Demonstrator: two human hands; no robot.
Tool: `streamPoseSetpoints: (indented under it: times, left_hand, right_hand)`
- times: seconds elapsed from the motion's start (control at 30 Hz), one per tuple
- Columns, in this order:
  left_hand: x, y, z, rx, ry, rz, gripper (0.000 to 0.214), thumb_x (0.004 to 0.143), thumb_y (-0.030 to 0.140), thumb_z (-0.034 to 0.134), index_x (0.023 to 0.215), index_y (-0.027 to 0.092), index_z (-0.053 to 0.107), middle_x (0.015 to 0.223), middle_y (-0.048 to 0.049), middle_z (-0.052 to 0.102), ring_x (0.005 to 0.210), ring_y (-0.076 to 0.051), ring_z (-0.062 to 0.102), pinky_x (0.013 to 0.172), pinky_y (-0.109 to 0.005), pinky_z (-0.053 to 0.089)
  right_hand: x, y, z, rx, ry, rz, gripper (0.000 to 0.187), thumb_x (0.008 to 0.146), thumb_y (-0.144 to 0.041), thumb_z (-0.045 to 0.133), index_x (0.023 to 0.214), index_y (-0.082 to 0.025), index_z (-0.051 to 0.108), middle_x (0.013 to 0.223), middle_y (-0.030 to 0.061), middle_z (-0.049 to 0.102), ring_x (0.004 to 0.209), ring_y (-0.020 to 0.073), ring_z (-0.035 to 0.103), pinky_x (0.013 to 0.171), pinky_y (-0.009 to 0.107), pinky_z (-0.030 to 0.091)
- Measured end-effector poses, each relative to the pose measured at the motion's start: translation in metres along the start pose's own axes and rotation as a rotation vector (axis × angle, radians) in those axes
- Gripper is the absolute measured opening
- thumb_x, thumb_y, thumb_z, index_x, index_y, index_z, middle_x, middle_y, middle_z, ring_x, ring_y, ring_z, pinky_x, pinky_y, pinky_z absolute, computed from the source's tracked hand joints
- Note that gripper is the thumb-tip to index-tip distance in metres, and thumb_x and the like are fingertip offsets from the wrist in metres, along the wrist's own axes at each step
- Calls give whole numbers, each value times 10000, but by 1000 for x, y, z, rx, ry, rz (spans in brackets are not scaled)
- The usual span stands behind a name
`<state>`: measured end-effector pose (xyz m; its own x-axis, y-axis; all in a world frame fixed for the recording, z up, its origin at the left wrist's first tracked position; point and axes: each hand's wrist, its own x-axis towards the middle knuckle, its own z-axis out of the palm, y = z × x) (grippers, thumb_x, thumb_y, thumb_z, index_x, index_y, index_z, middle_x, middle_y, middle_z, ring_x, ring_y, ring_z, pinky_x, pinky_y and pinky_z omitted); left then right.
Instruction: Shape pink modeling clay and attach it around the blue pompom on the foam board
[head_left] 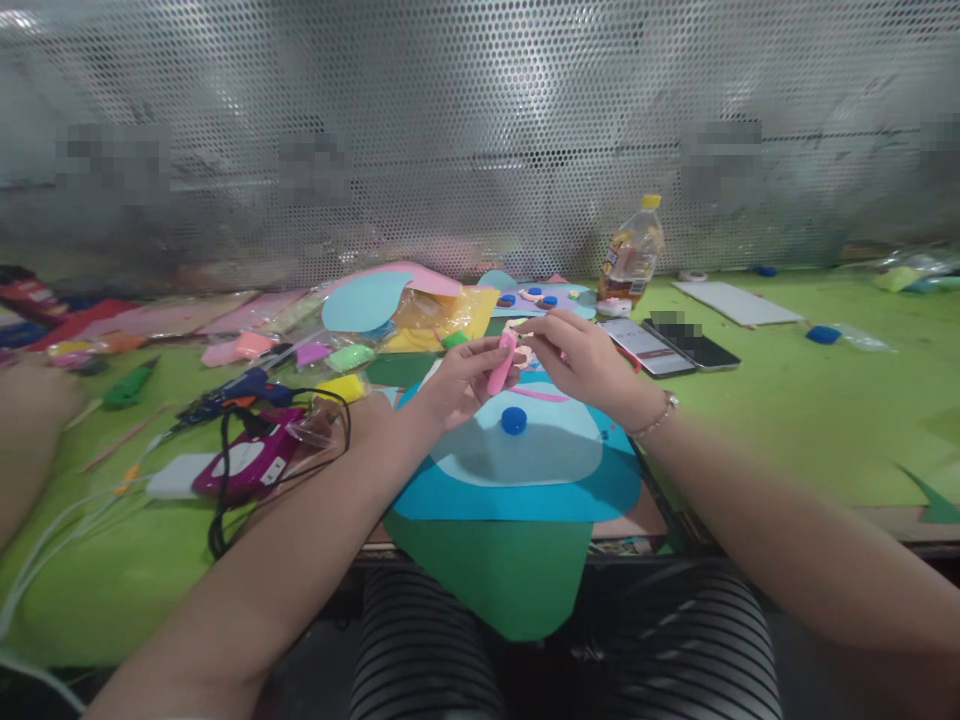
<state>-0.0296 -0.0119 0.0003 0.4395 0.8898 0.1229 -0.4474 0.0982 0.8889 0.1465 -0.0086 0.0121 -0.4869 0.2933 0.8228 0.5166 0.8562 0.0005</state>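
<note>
The pink piece [502,365] was held up above the worktop [765,440], centrally and back from its front edge. The left hand [469,380] had thumb and fingers closed on it, gripping it tilted. The right hand [574,355] had its fingertips drawn together at the upper end; whether they gripped anything I could not tell.

Below the hands, a blue disc [514,420] lay on a pale blue oval [480,458], itself on a larger blue sheet [517,502]. Green paper [502,580] hung over the worktop's front edge. Two phones [654,350] lay side by side right of the right hand, and a bottle [634,255] stood near the back edge. Toward the left edge were a glue gun [225,397], a purple power strip [251,460] and another person's arm [26,440].
</note>
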Motion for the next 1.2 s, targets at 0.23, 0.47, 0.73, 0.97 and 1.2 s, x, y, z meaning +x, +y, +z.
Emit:
streamPoseSetpoints:
  times: [0.23, 0.47, 0.73, 0.97, 1.2]
  left_hand:
    - [2, -1, -4, -22, -20, 5, 174, 662, 222, 741, 800, 130, 687, 743, -28, 676, 627, -82, 608, 648, -216, 494]
    - [1, -1, -4, -17, -14, -4, 150, 685, 232, 730, 789, 135, 679, 717, -14, 663, 678, -78, 615, 684, -193, 491]
    - [2, -2, -7, -23, -26, 12, 141, 701, 222, 720, 804, 133, 684, 730, -24, 671, 653, -74, 613, 666, -190, 499]
    - [3, -1, -5, -38, 15, 8, 168, 679, 197, 723, 823, 121, 684, 746, -34, 685, 626, -81, 620, 651, -210, 504]
    - [2, 0, -3, -17, 30, 17, 154, 659, 188, 727, 791, 122, 683, 719, -25, 679, 594, -75, 612, 637, -211, 499]
  right_hand:
    - [-4, 5, 3, -84, -60, -72, 306, 928, -165, 366, 1162, -153, 564, 754, 48, 529, 661, 140, 498, 581, 265, 434]
    - [-4, 10, 3, -124, -83, -167, 340, 917, -133, 346, 1166, -154, 577, 748, 50, 514, 666, 141, 479, 554, 256, 420]
    - [-6, 11, 5, -80, -52, -105, 333, 908, -119, 374, 1156, -176, 590, 719, 29, 495, 636, 128, 470, 545, 247, 405]
    - [1, 3, 4, 159, 110, 229, 191, 865, -180, 487, 1028, -187, 587, 715, 4, 583, 624, 116, 544, 595, 262, 470]
    - [9, -5, 6, 448, 223, 541, 68, 750, -221, 652, 760, -171, 608, 678, -5, 639, 607, 119, 608, 567, 265, 510]
